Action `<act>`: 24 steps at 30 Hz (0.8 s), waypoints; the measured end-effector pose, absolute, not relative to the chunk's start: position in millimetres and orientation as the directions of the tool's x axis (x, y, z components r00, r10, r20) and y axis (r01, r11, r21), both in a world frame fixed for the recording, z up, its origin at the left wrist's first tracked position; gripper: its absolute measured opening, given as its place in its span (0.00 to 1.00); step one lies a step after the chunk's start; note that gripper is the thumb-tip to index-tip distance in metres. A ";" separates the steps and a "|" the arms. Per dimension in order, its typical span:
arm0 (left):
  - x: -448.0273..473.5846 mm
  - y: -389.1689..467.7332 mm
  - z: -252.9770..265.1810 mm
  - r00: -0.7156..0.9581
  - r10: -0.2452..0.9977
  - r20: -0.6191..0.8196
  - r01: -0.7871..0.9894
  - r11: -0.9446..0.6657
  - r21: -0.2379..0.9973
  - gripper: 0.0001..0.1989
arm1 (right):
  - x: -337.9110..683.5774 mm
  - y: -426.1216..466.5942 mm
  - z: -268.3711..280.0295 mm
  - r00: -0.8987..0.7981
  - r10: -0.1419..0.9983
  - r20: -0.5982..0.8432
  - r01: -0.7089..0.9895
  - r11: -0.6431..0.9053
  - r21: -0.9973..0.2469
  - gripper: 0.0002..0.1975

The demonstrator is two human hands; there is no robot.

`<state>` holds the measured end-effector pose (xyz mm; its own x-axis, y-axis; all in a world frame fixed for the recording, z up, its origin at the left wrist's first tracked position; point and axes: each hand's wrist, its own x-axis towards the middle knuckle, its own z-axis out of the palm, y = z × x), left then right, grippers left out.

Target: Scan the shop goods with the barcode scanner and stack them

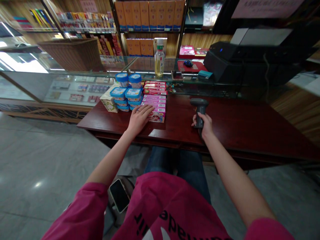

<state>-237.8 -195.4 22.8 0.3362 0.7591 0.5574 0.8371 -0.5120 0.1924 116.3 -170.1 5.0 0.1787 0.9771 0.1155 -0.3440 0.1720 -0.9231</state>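
My right hand [205, 126] is wrapped round the grip of a dark grey barcode scanner [199, 103], held upright over the brown desk. My left hand [140, 117] lies with its fingers stretched over the near end of a row of pink boxes [159, 105]; a ring shows on one finger. Behind the pink boxes is a row of red boxes [155, 87]. Left of the rows stand stacked tubs with blue lids [133, 94]. A pale patterned carton [109, 101] stands at the far left of the stack.
The desk [225, 126] runs off to the right. Behind it, a glass counter carries a bottle of yellow drink [159, 60], a teal packet [205, 74] and a black machine [230, 66]. A wicker basket [72, 53] stands at the left. A phone [119, 195] lies beside my legs.
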 end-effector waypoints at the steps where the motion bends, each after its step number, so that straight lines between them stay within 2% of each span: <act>1: -237.9 -195.7 23.8 0.343 0.760 0.553 0.843 -0.509 0.176 0.26 | 116.8 -170.2 5.3 0.173 0.979 0.110 -0.342 0.164 -0.925 0.19; 6: -244.4 -204.0 24.2 0.334 0.748 0.574 0.868 -0.482 0.123 0.31 | 119.5 -170.8 6.3 0.124 0.988 0.090 -0.325 0.126 -0.937 0.18; 10: -262.4 -208.7 17.9 0.214 0.752 0.624 0.889 -0.415 0.195 0.35 | 118.8 -171.6 6.7 0.098 0.991 0.091 -0.318 0.118 -0.941 0.18; 13: -276.3 -209.5 12.7 0.167 0.771 0.614 0.890 -0.386 0.242 0.33 | 118.1 -171.9 7.1 0.099 0.990 0.101 -0.309 0.127 -0.943 0.17; 20: -273.0 -226.5 5.0 0.175 0.690 0.703 0.817 -0.500 0.287 0.21 | 122.9 -168.7 3.3 0.136 0.985 0.108 -0.366 0.151 -0.918 0.16; 24: -241.6 -246.2 -1.3 0.216 0.642 0.735 0.730 -0.607 0.315 0.23 | 135.2 -168.1 1.1 0.152 0.984 0.092 -0.391 0.145 -0.909 0.16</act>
